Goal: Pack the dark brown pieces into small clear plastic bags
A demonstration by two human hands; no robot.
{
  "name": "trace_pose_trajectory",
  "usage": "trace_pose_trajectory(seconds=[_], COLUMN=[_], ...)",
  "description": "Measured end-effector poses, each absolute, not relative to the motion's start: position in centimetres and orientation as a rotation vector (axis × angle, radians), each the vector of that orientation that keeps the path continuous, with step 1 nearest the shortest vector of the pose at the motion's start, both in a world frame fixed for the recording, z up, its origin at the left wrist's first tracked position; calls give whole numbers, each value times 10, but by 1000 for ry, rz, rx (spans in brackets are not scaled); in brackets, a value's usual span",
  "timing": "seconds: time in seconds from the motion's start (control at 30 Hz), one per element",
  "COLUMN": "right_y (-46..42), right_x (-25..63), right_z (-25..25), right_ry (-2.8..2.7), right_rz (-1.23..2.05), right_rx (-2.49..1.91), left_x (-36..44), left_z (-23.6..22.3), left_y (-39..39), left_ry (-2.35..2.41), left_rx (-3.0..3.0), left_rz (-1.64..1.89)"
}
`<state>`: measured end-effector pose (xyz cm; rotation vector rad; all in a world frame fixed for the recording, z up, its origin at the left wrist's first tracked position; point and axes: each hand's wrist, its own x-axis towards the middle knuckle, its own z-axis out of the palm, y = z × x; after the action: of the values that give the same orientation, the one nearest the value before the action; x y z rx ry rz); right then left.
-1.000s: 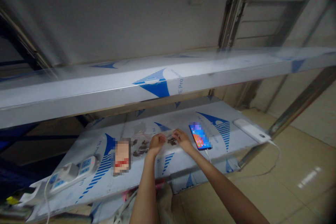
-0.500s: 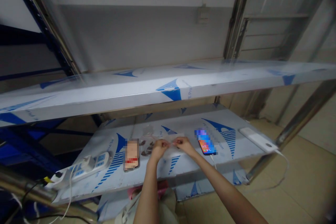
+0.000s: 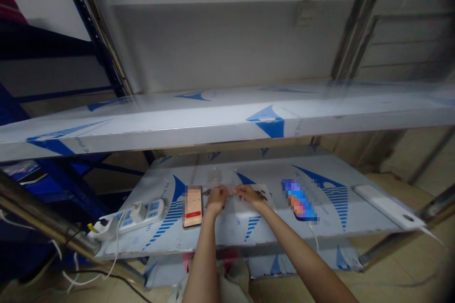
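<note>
- Step in hand, as I judge it: working a clear plastic bag (image 3: 232, 191) between my two hands, just above a lower steel shelf (image 3: 220, 232) covered in blue-printed protective film; the bag sits at the centre of my view, and its thin edges are hard to make out;
- left hand (image 3: 217, 200): closed, thumb and fingers pinched on the plastic at the bag's 9 o'clock side;
- right hand (image 3: 249, 193): closed in the same kind of pinch at the bag's 3 o'clock side, with only a short gap between my hands;
- dark pieces (image 3: 261, 195): a small cluster just past my right hand at about 2 o'clock, lying on or under clear plastic, though I can't tell which or what they are;
- second clear plastic item (image 3: 214, 178): at 12 o'clock from my left hand, apart from my fingers;
- flat packet with a red band (image 3: 193, 207): at 9 o'clock from my left hand, lying on the shelf and blurred;
- power strip (image 3: 149, 213): farther out at about 9 o'clock, with a plug in it and a white cable trailing off;
- smartphone (image 3: 299, 200): at 3 o'clock from my right hand, with a cable running from it;
- white power bank (image 3: 387, 207): past the phone at 3 o'clock, near the shelf's end;
- next move, as I judge it: keep both pinches firm, since the thin plastic could easily slip from my fingers.
</note>
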<state>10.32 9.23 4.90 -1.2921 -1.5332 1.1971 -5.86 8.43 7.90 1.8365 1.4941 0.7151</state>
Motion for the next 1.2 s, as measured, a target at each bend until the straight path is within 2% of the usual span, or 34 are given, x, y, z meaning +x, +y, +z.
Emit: trace_pose_trajectory(seconds=[0.17, 0.3, 0.43, 0.63, 0.77, 0.9, 1.2], right_y=[130, 165, 177, 146, 125, 113, 109], right_x=[76, 51, 32, 40, 51, 52, 51], right_z=[58, 58, 57, 45, 36, 33, 22], right_ry=[-1489, -1502, -1526, -1724, -1990, -1985, -1809], right_rz=[1161, 1148, 1087, 367, 467, 559, 400], right_rx=[-1425, -1542, -1664, -1983, -1932, -1859, -1934], left_x=[-80, -79, -73, -76, -75, -72, -68], left_z=[83, 66, 50, 44, 42, 40, 41], left_y=[83, 81, 85, 88, 87, 82, 77], left_ry=[2075, 2131, 2148, 2053, 2029, 2008, 1988], left_rx=[1751, 1705, 1854, 1900, 1922, 1935, 1902], left_rz=[363, 119, 86, -23, -20, -16, 55])
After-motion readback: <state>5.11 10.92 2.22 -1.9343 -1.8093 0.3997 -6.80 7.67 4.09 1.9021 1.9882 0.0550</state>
